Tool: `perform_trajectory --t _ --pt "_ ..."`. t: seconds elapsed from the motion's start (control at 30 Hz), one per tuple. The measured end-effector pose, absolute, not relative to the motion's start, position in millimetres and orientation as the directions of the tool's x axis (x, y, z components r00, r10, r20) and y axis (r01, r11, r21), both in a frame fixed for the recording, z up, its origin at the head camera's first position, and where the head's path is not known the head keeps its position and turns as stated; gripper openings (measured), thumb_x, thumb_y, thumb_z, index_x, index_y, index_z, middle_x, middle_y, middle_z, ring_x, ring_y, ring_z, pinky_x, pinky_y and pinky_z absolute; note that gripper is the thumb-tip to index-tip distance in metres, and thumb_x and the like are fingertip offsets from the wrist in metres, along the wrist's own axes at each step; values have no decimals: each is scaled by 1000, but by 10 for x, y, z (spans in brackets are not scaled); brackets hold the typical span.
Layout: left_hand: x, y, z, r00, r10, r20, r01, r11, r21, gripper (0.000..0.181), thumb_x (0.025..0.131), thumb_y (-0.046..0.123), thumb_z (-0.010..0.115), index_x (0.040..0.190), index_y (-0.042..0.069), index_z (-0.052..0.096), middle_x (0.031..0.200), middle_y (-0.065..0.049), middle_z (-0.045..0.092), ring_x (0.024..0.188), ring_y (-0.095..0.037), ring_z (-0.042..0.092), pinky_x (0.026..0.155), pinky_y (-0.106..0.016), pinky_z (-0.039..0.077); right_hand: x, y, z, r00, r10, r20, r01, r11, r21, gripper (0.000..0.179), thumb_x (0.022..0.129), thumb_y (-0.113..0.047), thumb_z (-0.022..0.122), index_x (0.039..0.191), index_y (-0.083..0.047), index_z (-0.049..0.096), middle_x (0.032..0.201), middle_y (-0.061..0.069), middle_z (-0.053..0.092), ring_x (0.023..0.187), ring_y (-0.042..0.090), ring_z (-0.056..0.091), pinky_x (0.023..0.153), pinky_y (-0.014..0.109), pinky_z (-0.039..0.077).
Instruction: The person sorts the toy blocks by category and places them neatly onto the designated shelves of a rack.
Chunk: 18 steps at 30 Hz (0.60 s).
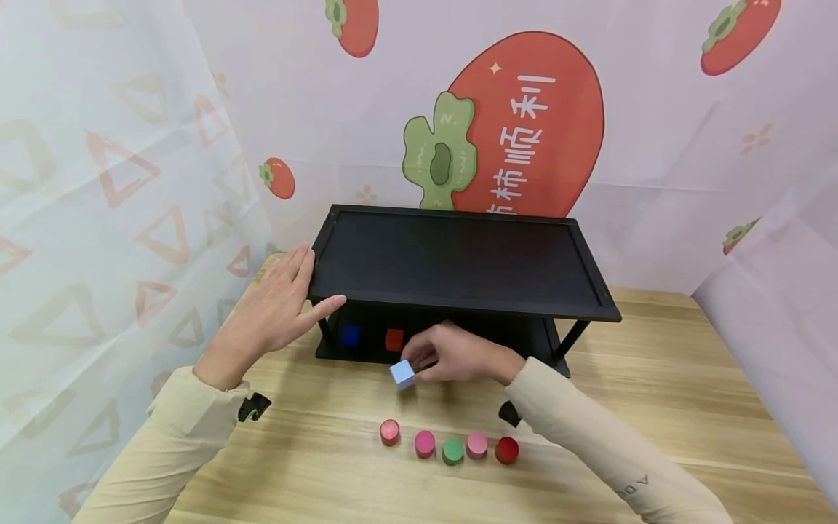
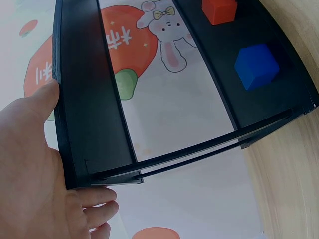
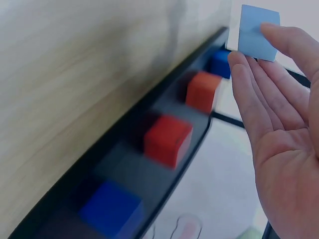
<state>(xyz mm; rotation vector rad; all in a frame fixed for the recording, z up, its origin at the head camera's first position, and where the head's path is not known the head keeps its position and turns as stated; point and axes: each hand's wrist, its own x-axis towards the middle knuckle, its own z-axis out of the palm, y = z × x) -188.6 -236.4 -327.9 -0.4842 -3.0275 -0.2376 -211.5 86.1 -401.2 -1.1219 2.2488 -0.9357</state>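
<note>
My left hand [image 1: 271,306] lies at the near left corner of a black two-tier shelf [image 1: 452,258], fingers along its left edge and thumb over its front edge. My right hand [image 1: 452,353] pinches a light blue cube [image 1: 402,373] between thumb and fingers, just in front of the lower tier. On that tier sit a dark blue cube [image 1: 350,335] and a red cube [image 1: 394,340]. The right wrist view shows another red cube [image 3: 167,141] and a second dark blue cube [image 3: 112,209] there, mostly hidden behind my right hand in the head view.
In front of the shelf, a loose row of round pieces lies on the wooden table [image 1: 294,451]: a coral one [image 1: 389,432], a magenta one [image 1: 425,444], a green one [image 1: 452,451], a pink one [image 1: 476,445] and a red one [image 1: 507,450]. A patterned cloth [image 1: 314,131] hangs behind.
</note>
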Motion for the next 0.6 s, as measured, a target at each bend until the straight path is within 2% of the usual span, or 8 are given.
perform_trajectory --t 0.33,0.6 --pt "-1889 -2342 -3257 -947 311 85 321 937 142 101 106 67 43 165 -10 15 175 -28 13 164 -44 16 134 -59 15 -2040 1530 -3950 -701 -705 -112 -427 541 -725 30 94 -17 81 122 -12 76 120 3 76 109 14 75 96 31 63" --pt "-1879 -2351 -3256 -950 304 73 312 940 140 101 106 67 43 165 -9 13 176 -27 12 164 -43 15 134 -59 14 -1995 2013 -3953 -776 -627 -67 -402 574 -713 31 95 -17 80 123 -5 74 122 12 77 111 23 77 94 33 64"
